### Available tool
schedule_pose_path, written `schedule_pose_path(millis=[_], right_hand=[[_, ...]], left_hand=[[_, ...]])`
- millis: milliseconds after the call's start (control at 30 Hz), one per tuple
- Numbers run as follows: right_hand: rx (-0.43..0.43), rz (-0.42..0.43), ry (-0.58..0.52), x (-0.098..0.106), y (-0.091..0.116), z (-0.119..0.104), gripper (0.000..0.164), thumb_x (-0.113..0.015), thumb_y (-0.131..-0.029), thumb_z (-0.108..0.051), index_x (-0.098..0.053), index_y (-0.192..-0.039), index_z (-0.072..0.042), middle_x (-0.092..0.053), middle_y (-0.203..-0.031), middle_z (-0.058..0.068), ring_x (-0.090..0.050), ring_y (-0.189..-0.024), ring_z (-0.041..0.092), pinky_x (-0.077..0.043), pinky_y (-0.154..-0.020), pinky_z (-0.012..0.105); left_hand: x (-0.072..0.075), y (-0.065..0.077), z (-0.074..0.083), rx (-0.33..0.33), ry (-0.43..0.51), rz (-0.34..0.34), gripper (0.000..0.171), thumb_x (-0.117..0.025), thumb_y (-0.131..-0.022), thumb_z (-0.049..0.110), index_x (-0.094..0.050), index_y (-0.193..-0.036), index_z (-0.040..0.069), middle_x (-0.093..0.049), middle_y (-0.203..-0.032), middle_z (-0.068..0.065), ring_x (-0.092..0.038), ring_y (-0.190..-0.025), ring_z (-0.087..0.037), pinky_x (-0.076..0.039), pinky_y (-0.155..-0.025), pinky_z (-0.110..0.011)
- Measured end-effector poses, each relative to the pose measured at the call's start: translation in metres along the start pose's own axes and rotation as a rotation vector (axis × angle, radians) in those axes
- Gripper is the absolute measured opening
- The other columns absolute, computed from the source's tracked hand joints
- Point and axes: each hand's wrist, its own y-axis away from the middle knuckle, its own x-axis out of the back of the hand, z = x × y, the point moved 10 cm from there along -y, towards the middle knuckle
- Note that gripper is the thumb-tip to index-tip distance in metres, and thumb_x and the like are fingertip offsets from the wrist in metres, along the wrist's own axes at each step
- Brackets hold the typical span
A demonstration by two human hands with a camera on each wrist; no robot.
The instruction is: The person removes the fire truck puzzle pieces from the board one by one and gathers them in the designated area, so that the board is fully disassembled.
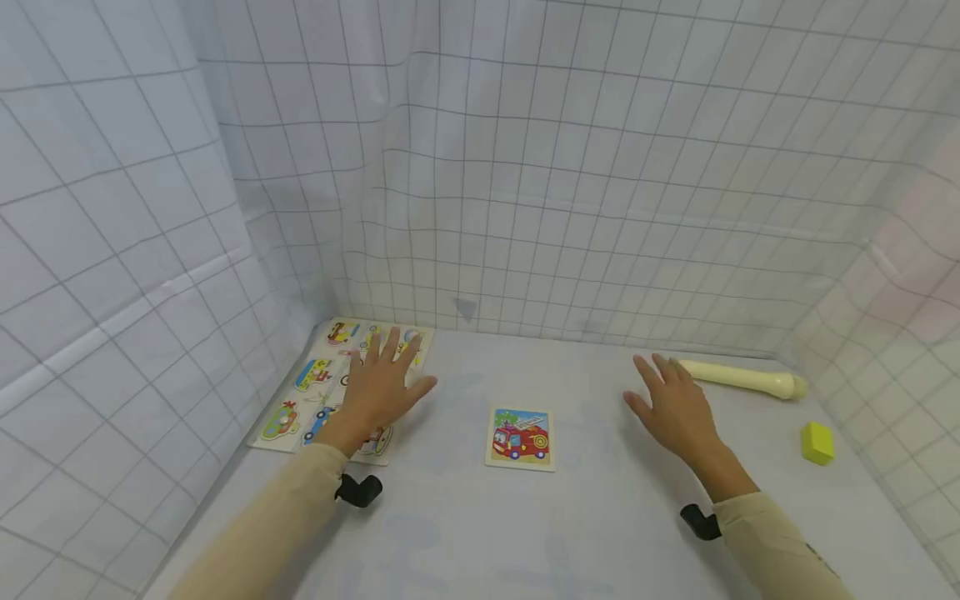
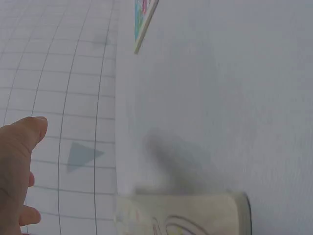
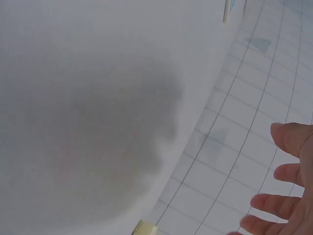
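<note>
My left hand (image 1: 381,390) hovers with spread fingers over a wooden puzzle board (image 1: 279,435) printed with vehicles, at the left of the table. In the left wrist view its thumb (image 2: 34,129) shows, with the edge of the board (image 2: 210,215) below. My right hand (image 1: 677,412) is held over the table at the right, fingers extended, holding nothing. Just beyond its fingertips lies a pale yellow stick with a rounded end (image 1: 738,377). Between the hands lies a small square picture puzzle (image 1: 521,438) showing a red fire truck.
A yellow block (image 1: 817,443) stands at the far right of the white table (image 1: 480,533). Hanging white cloth with a grid pattern (image 1: 540,167) encloses the back and both sides. A black camera mount (image 1: 360,491) sticks out from each wrist.
</note>
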Motion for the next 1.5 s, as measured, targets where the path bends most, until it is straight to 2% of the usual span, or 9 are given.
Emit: schedule_pose_path(millis=[133, 267, 500, 567, 633, 733, 800, 1067, 1500], right_hand=[[0.002, -0.102, -0.120, -0.020, 0.000, -0.023, 0.054, -0.065, -0.100, -0.031, -0.054, -0.145, -0.002, -0.056, -0.140, 0.026, -0.058, -0.121, 0.047, -0.053, -0.088, 0.063], [-0.026, -0.229, -0.288, -0.047, -0.007, -0.047, 0.047, -0.067, -0.100, -0.028, -0.060, -0.140, -0.003, -0.066, -0.128, 0.019, -0.067, -0.107, 0.034, -0.057, -0.083, 0.049], [-0.103, -0.425, -0.526, -0.085, -0.012, -0.075, 0.036, -0.063, -0.100, -0.023, -0.067, -0.131, -0.006, -0.067, -0.109, 0.007, -0.060, -0.086, 0.018, -0.052, -0.072, 0.032], [-0.127, -0.458, -0.572, -0.093, -0.012, -0.078, 0.034, -0.061, -0.101, -0.021, -0.067, -0.130, -0.006, -0.066, -0.103, 0.005, -0.059, -0.079, 0.017, -0.051, -0.068, 0.031], [-0.155, -0.478, -0.617, -0.099, -0.011, -0.078, 0.033, -0.059, -0.102, -0.020, -0.067, -0.130, -0.005, -0.064, -0.087, 0.002, -0.056, -0.066, 0.015, -0.048, -0.060, 0.028], [-0.187, -0.510, -0.707, -0.106, -0.009, -0.079, 0.033, -0.057, -0.103, -0.018, -0.066, -0.131, -0.002, -0.052, -0.063, 0.000, -0.044, -0.050, 0.014, -0.039, -0.051, 0.026], [-0.212, -0.525, -0.772, -0.109, -0.008, -0.079, 0.034, -0.056, -0.103, -0.018, -0.065, -0.131, -0.001, -0.045, -0.055, 0.000, -0.039, -0.046, 0.013, -0.034, -0.048, 0.025], [-0.352, -0.525, -0.948, -0.116, -0.006, -0.080, 0.041, -0.061, -0.098, -0.019, -0.064, -0.132, 0.003, -0.064, -0.087, 0.005, -0.044, -0.055, 0.012, -0.038, -0.051, 0.024], [-0.404, -0.529, -1.042, -0.119, -0.002, -0.084, 0.047, -0.059, -0.097, -0.017, -0.058, -0.137, 0.008, -0.062, -0.090, 0.007, -0.048, -0.059, 0.012, -0.038, -0.049, 0.022]], left_hand=[[-0.005, 0.008, 0.033, -0.056, 0.087, -0.019, 0.072, -0.054, -0.100, 0.056, -0.042, -0.157, 0.015, -0.024, -0.166, -0.023, -0.021, -0.151, -0.051, -0.026, -0.115, -0.070], [-0.019, 0.013, 0.074, -0.141, 0.119, -0.089, 0.066, -0.058, -0.100, 0.051, -0.045, -0.156, 0.018, -0.024, -0.166, -0.022, -0.024, -0.150, -0.049, -0.029, -0.116, -0.066], [-0.063, 0.029, 0.145, -0.317, 0.109, -0.317, 0.067, -0.058, -0.098, 0.058, -0.050, -0.153, 0.019, -0.029, -0.166, -0.013, -0.028, -0.152, -0.039, -0.031, -0.117, -0.061], [-0.072, 0.032, 0.159, -0.353, 0.106, -0.361, 0.070, -0.056, -0.097, 0.063, -0.049, -0.153, 0.022, -0.030, -0.167, -0.010, -0.028, -0.153, -0.036, -0.030, -0.118, -0.060], [-0.078, 0.034, 0.170, -0.382, 0.088, -0.387, 0.072, -0.053, -0.096, 0.067, -0.046, -0.155, 0.026, -0.029, -0.167, -0.007, -0.026, -0.154, -0.034, -0.029, -0.119, -0.059], [-0.083, 0.034, 0.180, -0.404, 0.076, -0.405, 0.075, -0.050, -0.095, 0.071, -0.043, -0.156, 0.029, -0.029, -0.167, -0.006, -0.025, -0.154, -0.033, -0.027, -0.120, -0.058], [-0.084, 0.034, 0.183, -0.410, 0.072, -0.413, 0.075, -0.048, -0.095, 0.072, -0.043, -0.157, 0.030, -0.029, -0.167, -0.005, -0.025, -0.154, -0.032, -0.026, -0.120, -0.058], [-0.093, 0.034, 0.183, -0.392, 0.066, -0.450, 0.076, -0.047, -0.094, 0.074, -0.041, -0.157, 0.032, -0.032, -0.166, -0.003, -0.027, -0.154, -0.031, -0.026, -0.121, -0.058], [-0.096, 0.035, 0.184, -0.412, 0.042, -0.451, 0.077, -0.048, -0.094, 0.074, -0.041, -0.157, 0.030, -0.032, -0.166, -0.006, -0.027, -0.154, -0.033, -0.024, -0.121, -0.057]])
